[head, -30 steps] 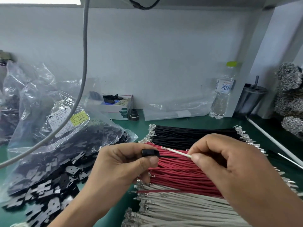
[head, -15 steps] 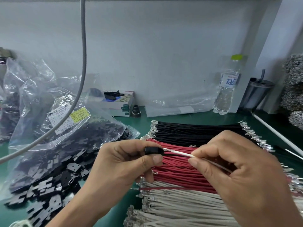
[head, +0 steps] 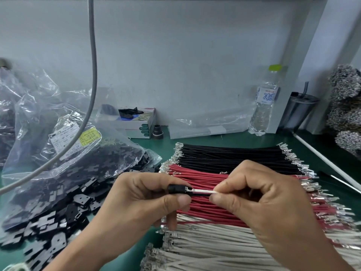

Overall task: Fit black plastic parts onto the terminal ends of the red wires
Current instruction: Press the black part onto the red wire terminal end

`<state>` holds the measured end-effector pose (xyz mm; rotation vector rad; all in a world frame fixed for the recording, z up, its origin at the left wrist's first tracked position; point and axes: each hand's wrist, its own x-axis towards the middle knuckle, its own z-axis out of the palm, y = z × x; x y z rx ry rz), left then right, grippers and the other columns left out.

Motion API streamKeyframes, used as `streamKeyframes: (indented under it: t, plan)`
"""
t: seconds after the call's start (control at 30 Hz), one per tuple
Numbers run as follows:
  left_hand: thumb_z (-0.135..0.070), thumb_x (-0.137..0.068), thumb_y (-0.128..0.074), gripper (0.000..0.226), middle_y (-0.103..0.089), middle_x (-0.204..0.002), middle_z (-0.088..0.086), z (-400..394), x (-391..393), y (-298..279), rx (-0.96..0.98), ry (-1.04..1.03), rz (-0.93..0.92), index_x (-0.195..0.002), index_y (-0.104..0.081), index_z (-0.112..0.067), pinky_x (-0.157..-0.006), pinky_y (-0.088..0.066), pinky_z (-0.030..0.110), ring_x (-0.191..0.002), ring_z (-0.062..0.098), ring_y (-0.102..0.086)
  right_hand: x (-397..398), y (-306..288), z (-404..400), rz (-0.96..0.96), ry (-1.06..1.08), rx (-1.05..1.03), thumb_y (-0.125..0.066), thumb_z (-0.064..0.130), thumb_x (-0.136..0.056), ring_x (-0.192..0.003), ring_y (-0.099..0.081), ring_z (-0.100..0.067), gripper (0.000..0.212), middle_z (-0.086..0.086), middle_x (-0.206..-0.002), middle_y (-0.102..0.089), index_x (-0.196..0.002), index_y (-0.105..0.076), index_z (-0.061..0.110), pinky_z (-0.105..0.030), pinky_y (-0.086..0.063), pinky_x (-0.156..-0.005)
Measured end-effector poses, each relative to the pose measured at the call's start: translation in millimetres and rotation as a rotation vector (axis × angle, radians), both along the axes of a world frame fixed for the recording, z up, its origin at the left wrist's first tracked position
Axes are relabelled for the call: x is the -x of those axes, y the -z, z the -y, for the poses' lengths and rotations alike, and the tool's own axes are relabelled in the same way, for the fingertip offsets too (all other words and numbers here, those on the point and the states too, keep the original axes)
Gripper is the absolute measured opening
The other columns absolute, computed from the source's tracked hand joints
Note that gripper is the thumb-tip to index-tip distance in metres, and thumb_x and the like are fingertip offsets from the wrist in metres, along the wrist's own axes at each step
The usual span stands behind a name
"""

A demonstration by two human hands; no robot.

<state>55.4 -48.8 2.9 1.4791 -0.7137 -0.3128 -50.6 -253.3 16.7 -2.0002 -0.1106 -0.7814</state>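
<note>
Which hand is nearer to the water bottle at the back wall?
Right. The right hand lies in front of the water bottle, slightly to its left; the left hand is much farther to the left.

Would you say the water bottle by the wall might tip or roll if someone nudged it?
The water bottle stands upright, tall and narrow, so it would probably tip fairly easily. It looks only partly filled, hence likely light. Once on its side, its round body would likely roll across the green mat.

Left hand (head: 148, 200) and right hand (head: 259, 200) held raised, close together, fingers (head: 178, 199) curled, each in a thumb-and-forefinger pinch.
</note>
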Motion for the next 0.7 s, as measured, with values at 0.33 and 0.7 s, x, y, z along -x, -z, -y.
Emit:
streamKeyframes:
  t: [0.33, 0.7]
  plan:
    - [-0.039, -0.071, -0.088, 0.028, -0.074, -0.075, 0.015, 4.5, 1.1, 6.8, -0.088, 0.005, 0.072, -0.093, -0.084, -0.022, -0.052, -0.056, 0.042, -0.051, 0.026, -0.066, 1.4, 9.7, -4.4, -0.016, 0.107, 0.322, -0.072, 0.046, -0.081, -0.072, -0.063, -0.007, 0.012, 0.014, -0.079, -0.062, -0.077, -0.074, 0.034, -0.021, -0.046, -0.057]
    - [-0.021, -0.070, -0.094, 0.020, -0.072, -0.064, 0.013, 5.6, 6.8, 3.0, 0.017, -0.023, 0.171, -0.086, -0.084, -0.016, -0.043, -0.046, 0.017, -0.041, 0.023, -0.063, -0.8, 0.6, -6.0, 0.113, 0.152, 0.600, -0.061, 0.044, -0.092, -0.076, -0.057, -0.005, 0.021, 0.017, -0.085, -0.059, -0.084, -0.072, 0.028, -0.025, -0.047, -0.060]
